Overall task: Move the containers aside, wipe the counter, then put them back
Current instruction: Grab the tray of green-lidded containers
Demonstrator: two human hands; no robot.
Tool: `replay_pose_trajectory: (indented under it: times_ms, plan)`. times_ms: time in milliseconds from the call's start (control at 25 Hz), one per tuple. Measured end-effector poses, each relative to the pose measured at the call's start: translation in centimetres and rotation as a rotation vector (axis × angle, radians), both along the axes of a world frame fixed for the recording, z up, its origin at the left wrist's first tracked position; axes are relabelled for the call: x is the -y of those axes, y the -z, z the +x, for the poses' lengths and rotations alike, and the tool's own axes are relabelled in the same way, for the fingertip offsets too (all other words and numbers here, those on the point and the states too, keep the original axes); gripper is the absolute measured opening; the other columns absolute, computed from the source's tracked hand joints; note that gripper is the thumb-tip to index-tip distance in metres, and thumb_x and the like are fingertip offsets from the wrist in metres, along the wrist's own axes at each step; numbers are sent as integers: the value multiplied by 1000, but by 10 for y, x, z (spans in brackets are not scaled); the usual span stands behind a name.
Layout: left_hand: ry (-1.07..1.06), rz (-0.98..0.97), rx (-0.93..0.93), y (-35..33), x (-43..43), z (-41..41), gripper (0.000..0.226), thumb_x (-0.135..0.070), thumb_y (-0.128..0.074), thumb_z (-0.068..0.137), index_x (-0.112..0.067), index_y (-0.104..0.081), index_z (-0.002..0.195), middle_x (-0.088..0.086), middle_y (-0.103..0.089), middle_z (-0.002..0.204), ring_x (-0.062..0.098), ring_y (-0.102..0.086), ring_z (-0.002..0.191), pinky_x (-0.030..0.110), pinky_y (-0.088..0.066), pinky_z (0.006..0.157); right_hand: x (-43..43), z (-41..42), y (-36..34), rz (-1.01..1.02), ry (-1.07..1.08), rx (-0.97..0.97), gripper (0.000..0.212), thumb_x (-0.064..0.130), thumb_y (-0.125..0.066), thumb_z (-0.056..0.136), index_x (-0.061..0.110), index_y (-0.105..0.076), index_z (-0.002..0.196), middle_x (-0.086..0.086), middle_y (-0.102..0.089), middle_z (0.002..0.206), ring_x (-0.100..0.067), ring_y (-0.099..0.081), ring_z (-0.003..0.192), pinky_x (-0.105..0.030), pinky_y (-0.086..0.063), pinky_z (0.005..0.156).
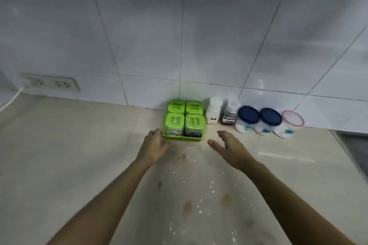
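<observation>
A green tray (pixel 184 138) holding several green-lidded spice jars (pixel 195 123) stands against the tiled wall. To its right stand a white salt bottle (pixel 213 114), a dark seasoning bottle (pixel 229 114), two blue-lidded jars (pixel 248 118) (pixel 270 120) and a pink-rimmed jar (pixel 291 123). My left hand (pixel 154 145) is open, its fingertips at the tray's front left corner. My right hand (pixel 229 146) is open, a little to the right of the tray and apart from it. The beige counter (pixel 79 155) in front bears brown stains and white specks (pixel 189 203).
A double wall socket (pixel 52 84) with a white cable (pixel 12 99) sits at the left. A dark sink or hob edge (pixel 352 149) lies at the far right. The tiled wall rises right behind the containers.
</observation>
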State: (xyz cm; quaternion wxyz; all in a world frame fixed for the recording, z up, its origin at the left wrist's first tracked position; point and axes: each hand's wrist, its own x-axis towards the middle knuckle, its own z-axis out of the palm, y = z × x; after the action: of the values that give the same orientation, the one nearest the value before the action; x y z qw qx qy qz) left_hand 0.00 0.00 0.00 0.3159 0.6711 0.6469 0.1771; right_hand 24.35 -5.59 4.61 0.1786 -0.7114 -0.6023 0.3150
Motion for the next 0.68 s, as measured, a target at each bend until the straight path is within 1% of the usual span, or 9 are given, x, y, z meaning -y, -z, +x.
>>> replay_pose_trajectory:
  times_ms: [80,160,280,360,480,520,600,640,680]
  plan:
    - [-130,12,181,17,-17,-2,33,-14,-60,90,2,-55,119,23,-58,121,35,-54,114,38,-43,97,-14,1,20,-40,97,-114,63,44,-57,91,7,-40,139,-13,-54,136,-22,-57,114,-31,-44,94]
    - [-254,-10,319,28,-38,-1,30,-15,-58,92,2,-57,116,21,-61,118,34,-57,111,36,-44,94,-32,1,37,-102,136,-199,61,43,-57,92,7,-40,138,-11,-60,128,-22,-62,101,-37,-49,92]
    - [-347,-126,532,44,-76,8,35,-27,-60,91,-4,-54,118,15,-61,117,27,-57,105,30,-43,87,-70,3,59,-119,228,-308,62,46,-57,90,9,-41,137,-9,-60,125,-27,-59,112,-46,-45,102]
    - [-361,-195,640,53,-86,16,41,-35,-62,89,-11,-50,120,10,-60,120,21,-57,103,30,-45,91,-88,-2,71,-136,283,-403,64,46,-58,90,9,-39,138,-11,-57,128,-27,-55,117,-45,-42,106]
    - [-369,-190,697,70,-93,24,50,-38,-67,84,-13,-49,123,10,-62,122,22,-61,108,39,-48,100,-105,-14,86,-124,375,-610,56,38,-61,90,7,-43,133,-10,-57,116,-21,-56,106,-46,-44,105]
    - [-378,-169,723,72,-94,24,51,-36,-70,83,-13,-48,123,10,-62,122,21,-63,104,34,-51,96,-110,-17,90,-107,414,-661,56,35,-64,89,4,-44,133,-11,-57,114,-22,-56,103,-48,-45,103]
    - [-382,-159,773,69,-93,19,56,-30,-72,82,-13,-44,128,10,-61,119,11,-63,89,13,-54,71,-114,-20,93,-106,462,-699,63,31,-71,84,-1,-45,132,-17,-59,120,-27,-58,109,-47,-47,102]
    - [-385,-164,773,65,-90,14,61,-30,-73,82,-14,-41,132,9,-59,118,6,-61,85,8,-49,61,-114,-22,92,-120,449,-694,64,32,-74,82,-4,-50,129,-20,-61,123,-27,-59,110,-47,-48,102]
    - [-395,-167,771,61,-87,7,67,-31,-73,81,-15,-38,135,8,-58,116,6,-60,84,7,-46,59,-113,-26,90,-125,419,-701,60,32,-75,80,-7,-56,122,-22,-63,122,-26,-61,104,-46,-48,102]
